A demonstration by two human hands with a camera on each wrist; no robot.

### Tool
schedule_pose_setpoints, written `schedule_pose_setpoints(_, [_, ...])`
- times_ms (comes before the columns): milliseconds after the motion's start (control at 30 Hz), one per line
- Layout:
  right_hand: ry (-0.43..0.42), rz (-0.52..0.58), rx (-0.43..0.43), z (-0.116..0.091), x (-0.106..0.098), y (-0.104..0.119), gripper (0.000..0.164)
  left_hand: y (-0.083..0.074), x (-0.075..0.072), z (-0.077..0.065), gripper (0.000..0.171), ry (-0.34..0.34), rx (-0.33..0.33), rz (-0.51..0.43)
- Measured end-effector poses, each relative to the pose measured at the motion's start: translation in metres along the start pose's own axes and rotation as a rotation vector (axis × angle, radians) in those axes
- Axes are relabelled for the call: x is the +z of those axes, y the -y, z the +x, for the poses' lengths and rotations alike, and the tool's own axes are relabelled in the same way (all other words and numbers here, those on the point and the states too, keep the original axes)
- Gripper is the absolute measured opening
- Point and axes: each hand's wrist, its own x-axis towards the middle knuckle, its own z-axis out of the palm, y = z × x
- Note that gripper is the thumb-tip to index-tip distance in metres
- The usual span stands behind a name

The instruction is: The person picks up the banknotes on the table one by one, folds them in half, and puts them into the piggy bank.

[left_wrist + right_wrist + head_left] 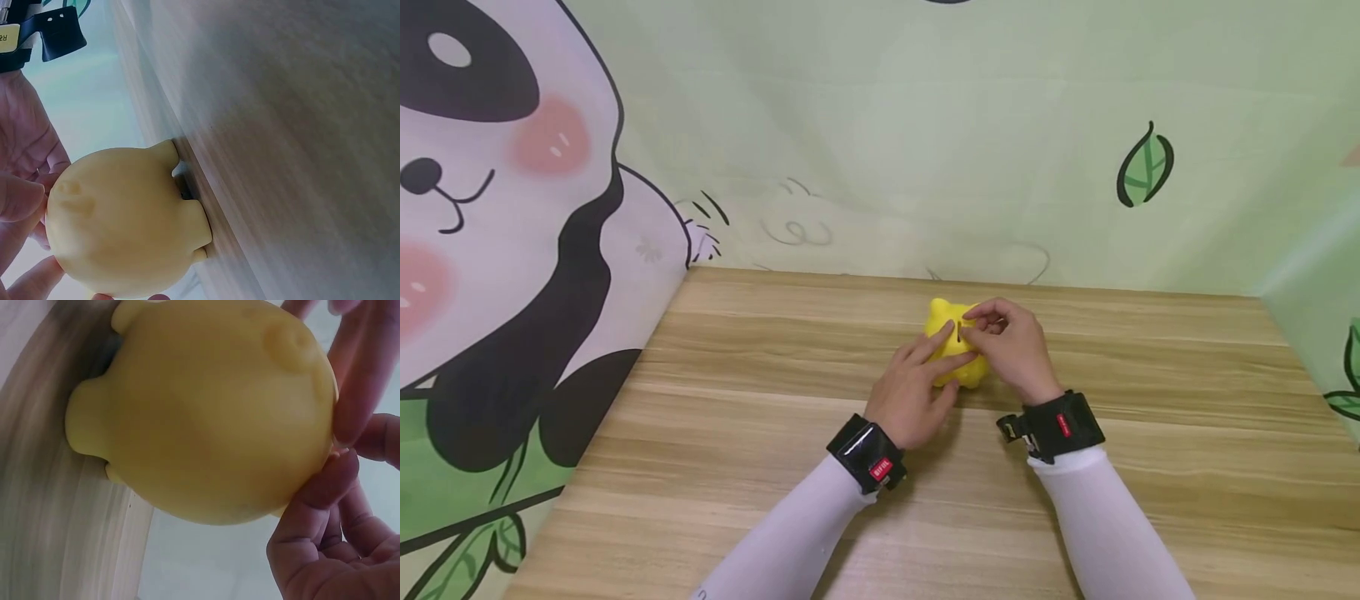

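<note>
A yellow piggy bank stands on the wooden table, a dark slot in its top. My left hand rests on it from the left, two straight fingers lying either side of the slot and the thumb near its lower edge. From the right, my right hand has bent fingers, with thumb and forefinger tips touching right beside the slot. Whether anything is between those tips is hidden. In the left wrist view the rounded body of the piggy bank shows its short feet. My right hand meets its top in the right wrist view.
The wooden table spreads around the piggy bank. A pale green printed backdrop rises behind it, with a panda picture on the left side. Black straps hold a camera on each wrist.
</note>
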Motion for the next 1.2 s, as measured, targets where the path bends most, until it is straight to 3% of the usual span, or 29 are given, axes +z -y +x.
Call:
schedule_pose_setpoints(367, [-0.073,-0.126,-0.03,-0.006,0.012,0.006,0.022,0.003,0.001,0.001,0.035,-0.018,0.048,0.006])
schedule_pose_setpoints(1200, [-0.036,-0.077,-0.028,-0.002,0.012,-0.001,0.02,0.0,0.0,0.001,0.036,-0.003,0.033,0.006])
